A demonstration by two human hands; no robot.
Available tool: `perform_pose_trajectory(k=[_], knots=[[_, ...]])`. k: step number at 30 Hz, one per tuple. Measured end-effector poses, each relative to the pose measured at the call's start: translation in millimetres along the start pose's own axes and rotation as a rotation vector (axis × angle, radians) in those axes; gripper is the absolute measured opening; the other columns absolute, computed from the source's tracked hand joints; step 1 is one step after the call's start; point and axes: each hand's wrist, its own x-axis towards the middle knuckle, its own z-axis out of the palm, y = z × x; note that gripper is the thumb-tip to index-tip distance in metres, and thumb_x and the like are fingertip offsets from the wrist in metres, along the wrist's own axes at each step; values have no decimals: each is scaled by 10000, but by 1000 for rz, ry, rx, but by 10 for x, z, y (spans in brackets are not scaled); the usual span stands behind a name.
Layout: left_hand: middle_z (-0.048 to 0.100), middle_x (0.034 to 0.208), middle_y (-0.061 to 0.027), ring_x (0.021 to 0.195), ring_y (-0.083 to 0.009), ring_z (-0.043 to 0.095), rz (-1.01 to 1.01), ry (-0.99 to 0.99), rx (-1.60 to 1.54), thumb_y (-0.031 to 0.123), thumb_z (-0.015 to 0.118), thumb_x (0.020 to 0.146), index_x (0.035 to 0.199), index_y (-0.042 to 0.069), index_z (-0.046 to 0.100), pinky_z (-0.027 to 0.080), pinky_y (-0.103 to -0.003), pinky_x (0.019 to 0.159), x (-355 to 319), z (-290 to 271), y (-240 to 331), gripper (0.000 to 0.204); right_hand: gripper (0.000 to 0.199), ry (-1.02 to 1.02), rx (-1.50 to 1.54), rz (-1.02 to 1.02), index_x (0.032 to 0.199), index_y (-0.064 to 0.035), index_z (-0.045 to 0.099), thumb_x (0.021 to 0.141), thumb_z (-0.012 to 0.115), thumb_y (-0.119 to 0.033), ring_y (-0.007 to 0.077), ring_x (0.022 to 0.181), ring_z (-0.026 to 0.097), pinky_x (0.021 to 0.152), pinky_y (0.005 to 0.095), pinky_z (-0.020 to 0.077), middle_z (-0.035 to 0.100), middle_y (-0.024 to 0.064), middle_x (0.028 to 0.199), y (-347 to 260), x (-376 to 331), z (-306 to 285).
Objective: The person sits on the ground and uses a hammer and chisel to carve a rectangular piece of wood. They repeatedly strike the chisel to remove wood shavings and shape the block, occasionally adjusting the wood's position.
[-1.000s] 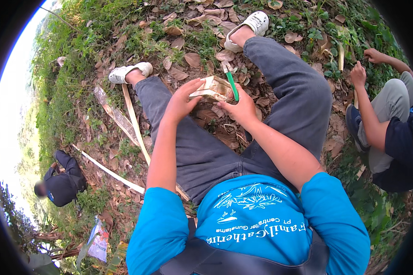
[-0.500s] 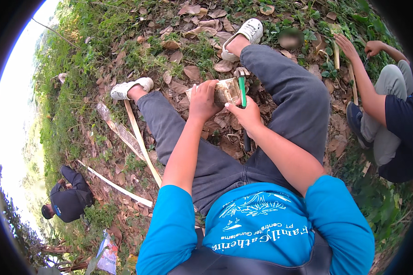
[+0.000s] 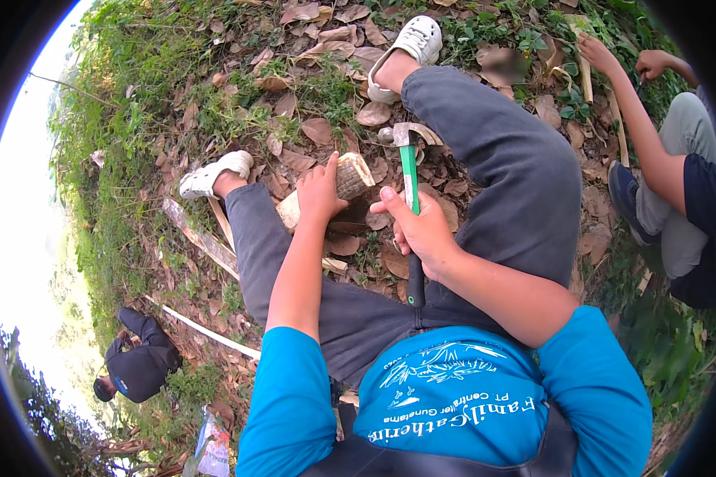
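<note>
My left hand [image 3: 318,195] grips a short, pale wooden block [image 3: 355,178] with a rough, net-like surface, held between my spread legs. Its fingers lie over the top, and the block's cut end points to the right. In my right hand [image 3: 426,232] is a claw hammer [image 3: 409,171] with a steel head, a green shaft and a black lower grip. The fingers curl around the handle while the thumb sticks out towards the block. The hammer is upright in the picture, head at the far end, apart from the block.
Dry leaves and weeds cover the ground. Beside my left leg lies a rough plank [image 3: 202,237]; a long pale strip [image 3: 203,329] lies farther left. One person [image 3: 139,358] sits at the left, another [image 3: 676,183] crouches at the right near wood strips [image 3: 619,127]. A plastic bag [image 3: 213,449] lies lower left.
The block and hammer, close together before, are now apart. My left hand has shifted left and nearer with the block; my right thumb has come off it, and the hammer shows more fully.
</note>
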Motion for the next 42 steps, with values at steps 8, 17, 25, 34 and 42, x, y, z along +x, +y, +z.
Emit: perform_pose_trajectory(k=[8, 17, 25, 34, 42], knots=[[572, 1205, -64, 1125, -297, 605, -65, -14, 208, 315, 936, 593, 1615, 273, 216, 409, -632, 1025, 53, 404, 32, 1251, 296, 48, 78, 33, 987, -88, 552, 985, 676, -356, 41, 574, 493, 454, 221, 439, 634, 14, 864, 103, 77, -37], [438, 1519, -128, 1389, -356, 451, -245, -89, 122, 352, 921, 661, 1635, 260, 113, 310, -641, 1154, -5, 400, -116, 1269, 285, -69, -125, 92, 1138, -81, 555, 991, 651, -306, 48, 582, 492, 479, 224, 421, 563, -5, 830, 174, 70, -40], [525, 1462, -112, 1433, -358, 405, -338, 361, -210, 436, 692, 904, 1437, 131, 540, 242, -591, 1209, -1662, -365, -339, 632, 237, -81, -305, 115, 957, -163, 500, 991, 671, -323, 55, 571, 478, 488, 229, 419, 467, -63, 734, 510, 172, -155], [655, 1127, -113, 953, -295, 682, -976, 725, -991, 298, 679, 946, 1268, 76, 609, 539, -403, 870, -4072, 511, 87, 397, 181, -198, -447, 88, 1022, -135, 612, 998, 662, -308, 68, 607, 526, 512, 225, 431, 522, -46, 768, 663, 269, -260], [508, 1418, -123, 1328, -351, 480, -1551, 242, -537, 244, 679, 894, 1267, 60, 565, 448, -460, 1057, -5249, 1671, 507, 431, 164, -141, -611, 254, 989, -202, 634, 1000, 641, -365, 63, 594, 529, 497, 223, 404, 550, -85, 752, 781, 634, -768]])
